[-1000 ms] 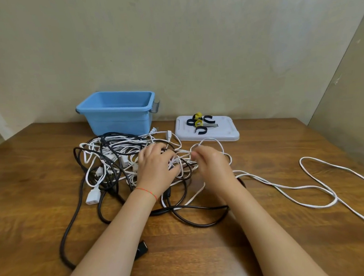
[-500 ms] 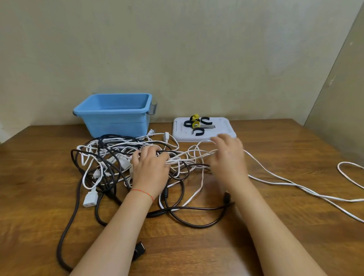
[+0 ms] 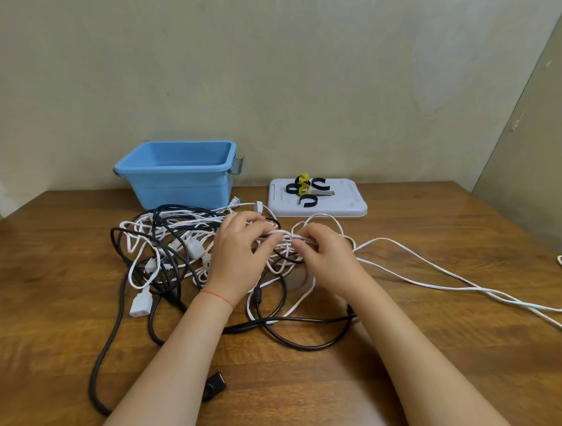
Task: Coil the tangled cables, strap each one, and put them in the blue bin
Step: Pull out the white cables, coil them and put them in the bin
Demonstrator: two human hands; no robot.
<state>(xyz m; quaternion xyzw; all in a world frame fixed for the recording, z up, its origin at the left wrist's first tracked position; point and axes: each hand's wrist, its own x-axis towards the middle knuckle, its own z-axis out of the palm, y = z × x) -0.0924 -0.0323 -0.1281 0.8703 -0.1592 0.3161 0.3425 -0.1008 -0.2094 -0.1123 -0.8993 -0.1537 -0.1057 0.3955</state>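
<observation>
A single head-worn camera looked forward and down from above the person's own forearms, facing the back wall [image 3: 300, 68] across a wooden table [image 3: 438, 366]. The wide lens sat close over the near table edge, so the forearms filled the bottom of the frame. The blue bin [image 3: 180, 181] and white tray [image 3: 346, 207] stood farthest away, by the wall. No second view existed to share anything.

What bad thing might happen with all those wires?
Both hands, left and right, pinch white cable inside the tangle. Pulling hard may tighten knots around the black cable. The long white run trails toward the table's right edge and could slip off.
</observation>
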